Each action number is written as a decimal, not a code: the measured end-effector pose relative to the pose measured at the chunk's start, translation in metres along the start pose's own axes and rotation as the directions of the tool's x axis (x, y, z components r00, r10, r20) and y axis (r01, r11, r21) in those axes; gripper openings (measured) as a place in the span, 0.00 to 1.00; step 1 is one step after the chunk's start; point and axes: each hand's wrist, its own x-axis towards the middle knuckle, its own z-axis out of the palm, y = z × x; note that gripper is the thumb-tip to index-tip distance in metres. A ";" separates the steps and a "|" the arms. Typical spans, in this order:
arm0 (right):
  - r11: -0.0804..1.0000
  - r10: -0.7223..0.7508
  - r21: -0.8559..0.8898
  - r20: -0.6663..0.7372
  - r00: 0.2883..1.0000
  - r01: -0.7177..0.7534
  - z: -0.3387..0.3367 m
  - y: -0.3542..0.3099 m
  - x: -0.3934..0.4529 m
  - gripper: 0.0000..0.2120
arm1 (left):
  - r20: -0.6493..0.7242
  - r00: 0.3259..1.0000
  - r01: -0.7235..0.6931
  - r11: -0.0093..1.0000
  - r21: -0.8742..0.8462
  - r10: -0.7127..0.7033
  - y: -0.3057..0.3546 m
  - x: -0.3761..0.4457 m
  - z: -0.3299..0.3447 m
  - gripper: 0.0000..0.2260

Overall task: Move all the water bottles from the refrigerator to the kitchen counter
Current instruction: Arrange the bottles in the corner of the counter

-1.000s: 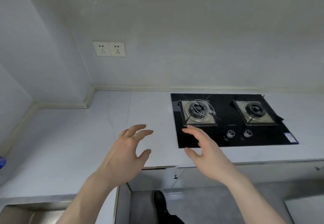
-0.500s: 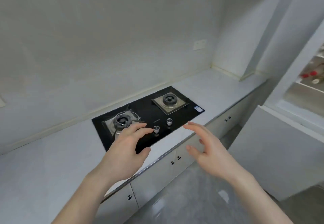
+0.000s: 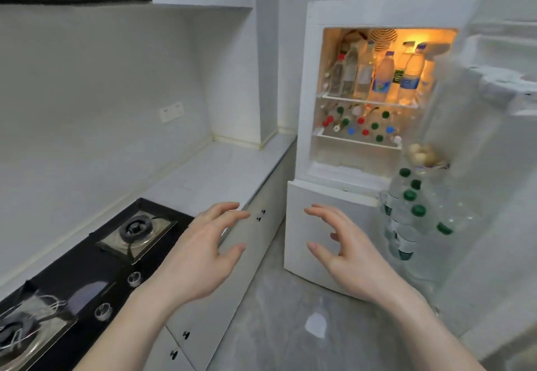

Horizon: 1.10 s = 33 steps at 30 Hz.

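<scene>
Hob [image 3: 87, 263]: we are seeing it lying black on the counter [image 3: 220, 173], left of and below the left fingers.
Left hand [image 3: 197, 257]: we are holding it out, fingers [image 3: 229, 213] spread and curled, gripping nothing.
Right hand [image 3: 348, 257]: we are holding it out too, fingers [image 3: 319, 213] loosely spread, empty, hovering before the closed lower door [image 3: 305, 234].
Refrigerator [image 3: 374, 103]: standing open beyond the fingertips, lit inside.
Water bottles [image 3: 383, 77]: standing upright on the top shelf, well above both hands; more lying caps-outward on the shelf below.
Door bottles [image 3: 406, 216]: green-capped, sitting in the door rack just right of the right fingers.
</scene>
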 end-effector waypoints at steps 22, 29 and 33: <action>0.944 0.285 0.012 -0.532 0.797 -0.330 -0.134 0.125 0.017 0.23 | 0.220 0.832 -0.465 0.856 -0.225 0.509 0.119 0.272 0.145 0.21; 0.876 0.367 0.015 -0.672 0.644 -0.483 -0.122 0.155 0.038 0.22 | 0.354 0.684 -0.554 0.770 -0.316 0.637 0.106 0.336 0.194 0.22; 0.889 0.290 0.037 -0.817 0.498 -0.457 -0.111 0.144 0.040 0.18 | 0.427 0.573 -0.579 0.715 -0.393 0.699 0.109 0.357 0.221 0.23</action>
